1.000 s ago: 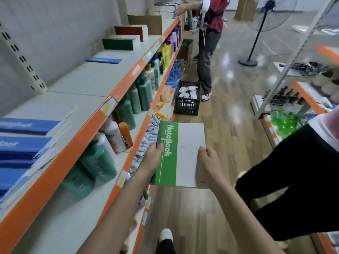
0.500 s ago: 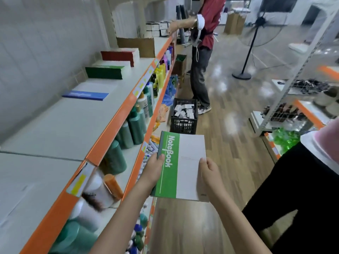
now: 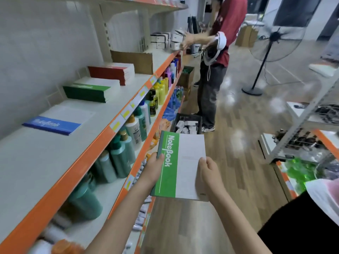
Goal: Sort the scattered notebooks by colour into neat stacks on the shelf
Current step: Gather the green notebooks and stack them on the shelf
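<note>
An orange-edged shelf (image 3: 102, 136) is running along the aisle's left. Both hands are gripping a green notebook (image 3: 180, 165) over the floor: left hand (image 3: 153, 168) pinching its spine edge, right hand (image 3: 209, 174) clasping its white side. The green stack (image 3: 88, 90) is lying up-left of the grip.

1. Green notebook (image 3: 180, 165), centre frame: matt paper cover, smooth, held at both edges by left hand (image 3: 153, 168) and right hand (image 3: 209, 173).
2. Shelf (image 3: 55, 158), left: smooth painted metal, matt off-white, with an orange front lip.
3. Bottles (image 3: 121, 156), lower tier: glossy plastic.
4. Floor (image 3: 238, 143): wood-look planks, polished, light reflections seen.
5. Cardboard sheet (image 3: 133, 61), upper centre: matt brown.
6. Crate (image 3: 187, 123), mid frame: dark plastic lattice.
7. Fan (image 3: 275, 39), upper right: metal wire guard on a dark pole.
</note>
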The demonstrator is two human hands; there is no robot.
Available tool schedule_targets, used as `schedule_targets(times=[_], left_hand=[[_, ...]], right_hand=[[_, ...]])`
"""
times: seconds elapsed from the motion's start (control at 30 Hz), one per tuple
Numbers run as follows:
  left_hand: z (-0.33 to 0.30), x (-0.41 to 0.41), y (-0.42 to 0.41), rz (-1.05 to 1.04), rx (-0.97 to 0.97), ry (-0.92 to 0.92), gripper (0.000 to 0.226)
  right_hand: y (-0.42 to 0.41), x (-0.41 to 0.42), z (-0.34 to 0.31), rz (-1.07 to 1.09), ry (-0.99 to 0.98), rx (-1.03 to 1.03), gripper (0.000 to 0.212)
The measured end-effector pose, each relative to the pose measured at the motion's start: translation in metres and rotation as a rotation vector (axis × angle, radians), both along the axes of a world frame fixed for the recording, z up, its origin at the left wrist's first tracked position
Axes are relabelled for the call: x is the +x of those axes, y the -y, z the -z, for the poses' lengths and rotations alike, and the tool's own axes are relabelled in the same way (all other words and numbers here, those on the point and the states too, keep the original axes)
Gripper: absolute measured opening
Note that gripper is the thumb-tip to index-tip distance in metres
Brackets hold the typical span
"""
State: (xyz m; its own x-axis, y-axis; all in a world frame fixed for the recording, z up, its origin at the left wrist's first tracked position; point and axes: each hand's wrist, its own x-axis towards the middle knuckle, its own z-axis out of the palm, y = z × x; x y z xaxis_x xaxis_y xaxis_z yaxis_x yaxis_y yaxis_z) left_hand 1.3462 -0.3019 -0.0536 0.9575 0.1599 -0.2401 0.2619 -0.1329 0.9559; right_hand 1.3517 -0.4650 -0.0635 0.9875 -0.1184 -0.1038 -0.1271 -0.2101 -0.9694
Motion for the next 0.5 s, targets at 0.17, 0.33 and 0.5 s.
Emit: schedule_targets(times=[0.17,0.33,0.5], left_hand=[[-0.002,0.054,0.012,-0.044,-0.024,0.033,0.023],[-0.001,0.099,0.013,-0.086,-0.046,0.035,0.025],[-0.002,0.155,0.005,-0.173,-0.04,0.044,0.021]], right_hand=[[0.012,0.063,0.002,-0.04,-0.004,-0.022,0.029],[0.013,0.118,0.005,-0.096,-0.006,-0.031,0.03],[0.003,0.183,0.0,-0.151,0.005,-0.056,0.027]])
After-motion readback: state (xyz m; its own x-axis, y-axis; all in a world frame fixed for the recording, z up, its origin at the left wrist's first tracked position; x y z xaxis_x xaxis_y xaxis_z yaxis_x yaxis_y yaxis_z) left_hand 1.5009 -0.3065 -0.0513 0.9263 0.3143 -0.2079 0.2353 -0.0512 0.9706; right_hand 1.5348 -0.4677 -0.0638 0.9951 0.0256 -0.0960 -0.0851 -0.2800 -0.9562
